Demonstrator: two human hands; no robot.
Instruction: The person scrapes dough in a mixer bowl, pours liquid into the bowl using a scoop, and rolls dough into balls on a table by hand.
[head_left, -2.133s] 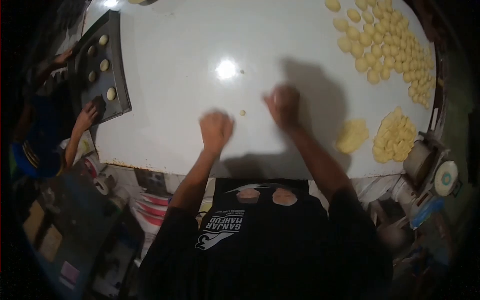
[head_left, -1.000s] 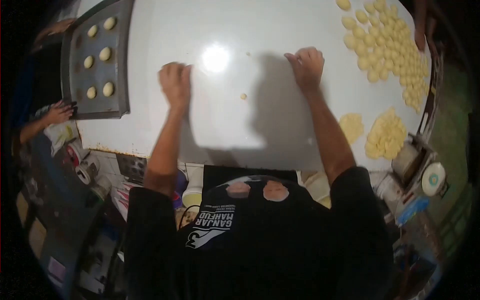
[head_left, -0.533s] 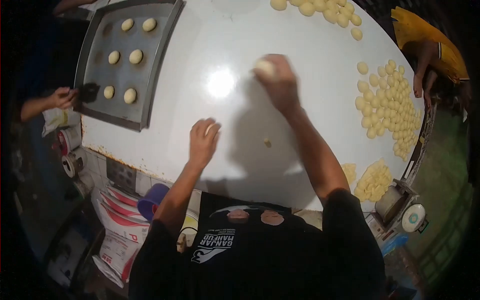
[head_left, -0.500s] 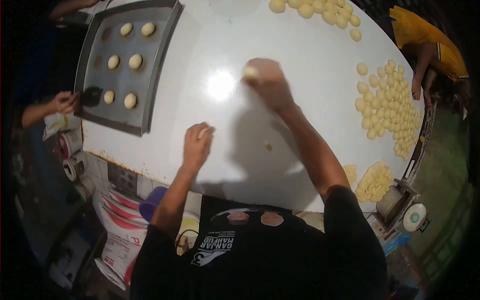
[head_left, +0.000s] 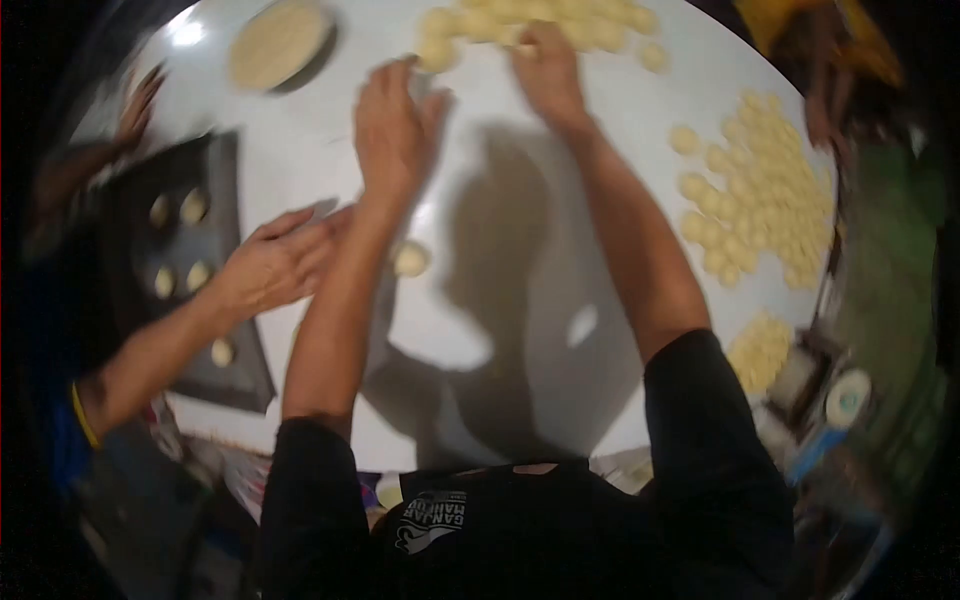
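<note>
At the far side of the white table, my right hand [head_left: 550, 78] has its fingers curled round a pale yellow dough ball [head_left: 524, 50] at the edge of a cluster of dough balls [head_left: 600, 30]. My left hand [head_left: 393, 130] reaches forward beside that cluster, its thumb apart from the fingers, with nothing visible in it. Its fingertips come close to the cluster's left end. Behind my left forearm, a single dough ball [head_left: 410, 259] lies on the table. The picture is blurred by motion.
A co-worker's hand [head_left: 285, 260] reaches in from the left, close to my left forearm. Dough balls sit on a dark metal tray [head_left: 240, 325]. A round pale disc [head_left: 280, 45] lies far left. More dough balls [head_left: 755, 195] and small dough pieces [head_left: 762, 350] cover the right side.
Both my hands have moved to the far side, and the view has shifted. The co-worker's hand has come in over the tray's edge. A dough ball now lies beside my left forearm.
</note>
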